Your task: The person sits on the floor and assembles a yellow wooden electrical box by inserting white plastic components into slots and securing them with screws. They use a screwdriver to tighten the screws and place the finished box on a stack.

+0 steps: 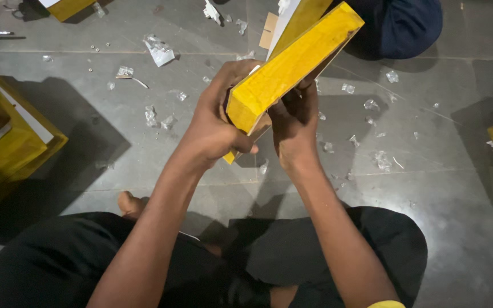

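2 yellow wooden boxes (7,145) sit stacked at the far left on the grey floor (446,182); torn clear plastic scraps (160,50) lie scattered beyond; the left hand (215,125) wraps around the near end of a yellow board (292,63) at centre; the right hand (295,128) grips its underside, just beside.

A floor-level workshop: yellow wooden boxes (7,148) and plastic scraps (160,50) strewn across grey stone floor (446,188).

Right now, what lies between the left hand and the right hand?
In the head view, the near end of the yellow wooden panel sits between the left hand and right hand; both grip it.
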